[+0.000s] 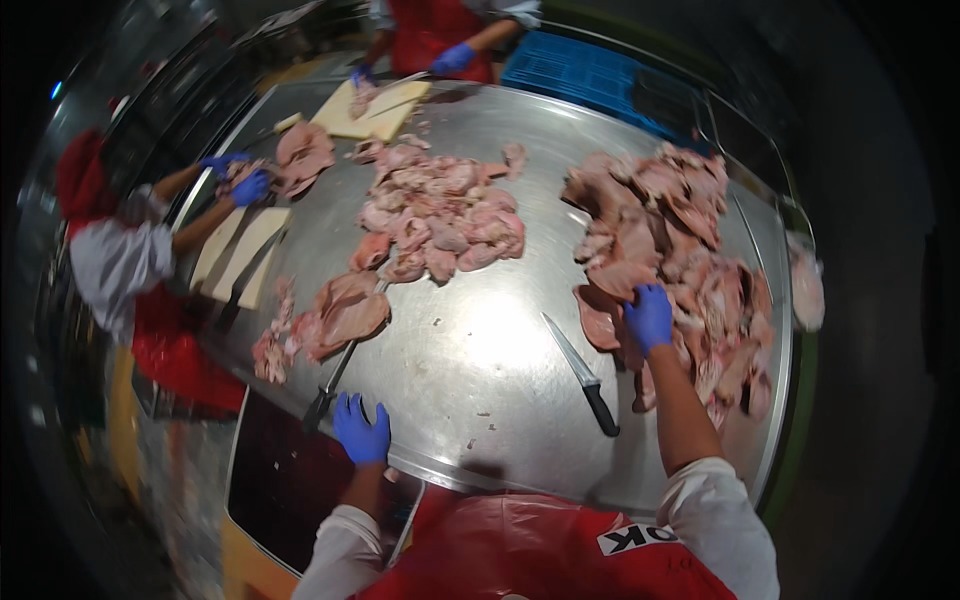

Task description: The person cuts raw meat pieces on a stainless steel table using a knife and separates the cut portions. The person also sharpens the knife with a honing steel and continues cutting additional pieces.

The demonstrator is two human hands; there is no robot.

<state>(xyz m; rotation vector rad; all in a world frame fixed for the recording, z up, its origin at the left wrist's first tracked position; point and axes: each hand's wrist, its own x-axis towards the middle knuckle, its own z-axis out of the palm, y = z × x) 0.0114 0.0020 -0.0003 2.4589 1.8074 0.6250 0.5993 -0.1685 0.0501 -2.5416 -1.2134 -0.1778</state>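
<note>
My right hand (648, 314), in a blue glove, grips a flat pink meat piece (614, 280) at the front of the large meat pile (668, 217) on the steel table's right side. My gloved left hand (362, 428) is open at the table's near edge, just right of a dark knife handle (319, 406); a long steel tool runs from it toward a meat piece (345, 310). A knife with a black handle (602, 407) lies between my hands, its blade pointing away from me. A heap of paler meat (440, 215) sits in the middle.
Two co-workers in red aprons work at the far (420, 30) and left (120, 250) sides, beside cutting boards (340, 115). Blue crates (570, 70) stand beyond the steel table (500, 460). A pale bagged item (805, 290) is at the right edge, a dark tray (280, 480) below left.
</note>
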